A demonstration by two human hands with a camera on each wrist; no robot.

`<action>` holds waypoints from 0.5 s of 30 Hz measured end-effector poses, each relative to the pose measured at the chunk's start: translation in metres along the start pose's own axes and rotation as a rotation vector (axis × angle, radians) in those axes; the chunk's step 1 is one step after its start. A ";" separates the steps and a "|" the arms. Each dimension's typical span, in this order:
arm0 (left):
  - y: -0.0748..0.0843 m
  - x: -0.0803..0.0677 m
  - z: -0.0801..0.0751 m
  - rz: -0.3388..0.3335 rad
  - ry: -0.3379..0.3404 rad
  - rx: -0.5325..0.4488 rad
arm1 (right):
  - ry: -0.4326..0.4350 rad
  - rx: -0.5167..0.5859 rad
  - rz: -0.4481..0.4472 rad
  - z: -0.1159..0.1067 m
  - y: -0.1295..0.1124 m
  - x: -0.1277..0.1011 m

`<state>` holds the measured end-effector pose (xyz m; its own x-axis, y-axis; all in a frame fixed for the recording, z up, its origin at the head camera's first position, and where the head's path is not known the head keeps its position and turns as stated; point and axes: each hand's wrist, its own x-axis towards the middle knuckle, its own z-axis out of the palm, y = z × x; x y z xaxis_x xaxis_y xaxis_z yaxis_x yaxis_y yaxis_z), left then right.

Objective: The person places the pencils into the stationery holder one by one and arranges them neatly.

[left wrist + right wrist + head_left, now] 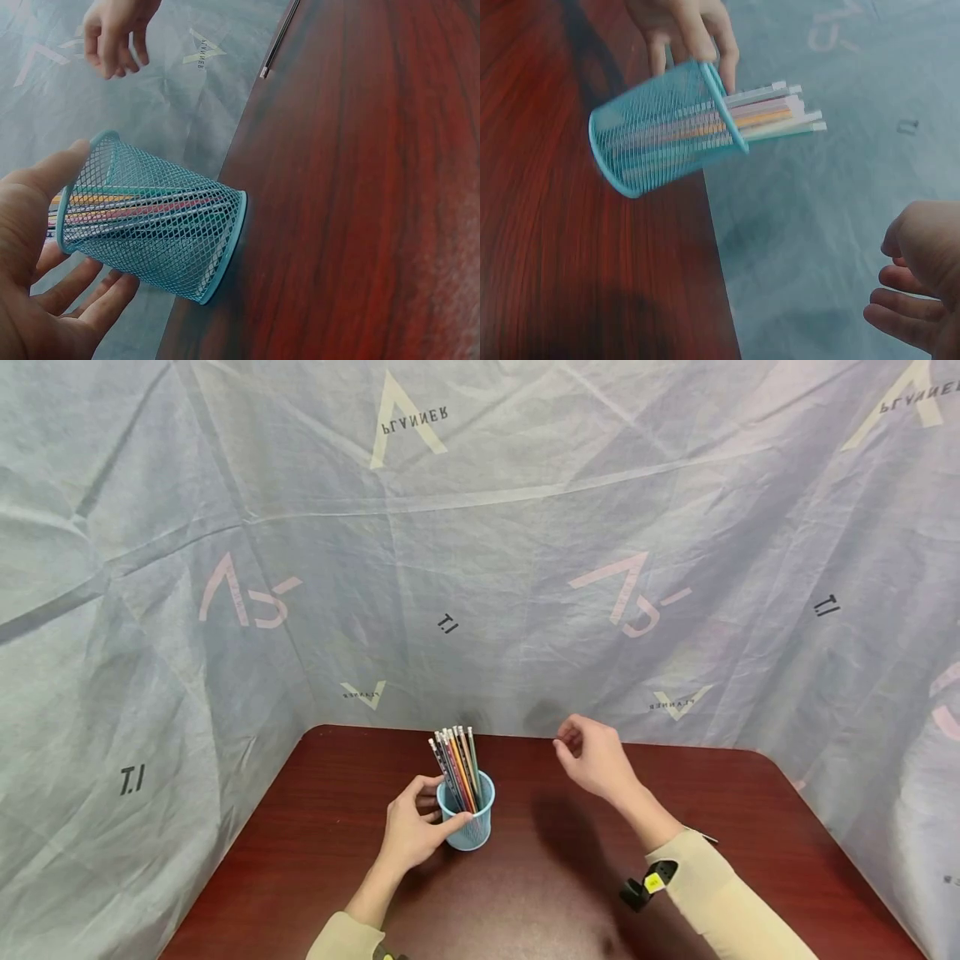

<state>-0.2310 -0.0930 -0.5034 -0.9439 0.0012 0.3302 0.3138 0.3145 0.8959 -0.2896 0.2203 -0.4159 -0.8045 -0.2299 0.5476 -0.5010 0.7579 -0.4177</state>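
A light blue wire-mesh pencil cup [471,837] stands on the dark red wooden table, left of centre. Several pencils [460,766] lean together in it, their white eraser ends upward; striped, red, yellow and green shafts show. My left hand [412,822] grips the cup near its rim, thumb on the near side and fingers round the far left side. In the left wrist view, pencil shafts show through the mesh cup wall [161,217]. Raised above the table to the right of the cup, my right hand [596,756] has loosely bent fingers and holds nothing.
One dark pencil [279,41] lies apart on the table [510,893]; in the head view the right sleeve [720,893] hides most of it. Grey printed cloth [510,568] hangs behind the table and along both sides.
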 end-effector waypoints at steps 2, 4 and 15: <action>0.000 0.000 0.000 0.000 -0.001 0.003 | -0.001 -0.021 0.015 -0.006 0.009 -0.004; 0.000 0.000 0.000 -0.002 -0.002 0.004 | 0.002 -0.040 0.026 -0.011 0.018 -0.008; -0.001 0.001 0.000 -0.004 0.002 0.005 | 0.015 -0.149 0.053 -0.033 0.062 -0.039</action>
<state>-0.2323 -0.0933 -0.5037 -0.9449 -0.0022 0.3275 0.3096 0.3195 0.8956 -0.2786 0.2966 -0.4395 -0.8230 -0.1789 0.5391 -0.4045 0.8509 -0.3351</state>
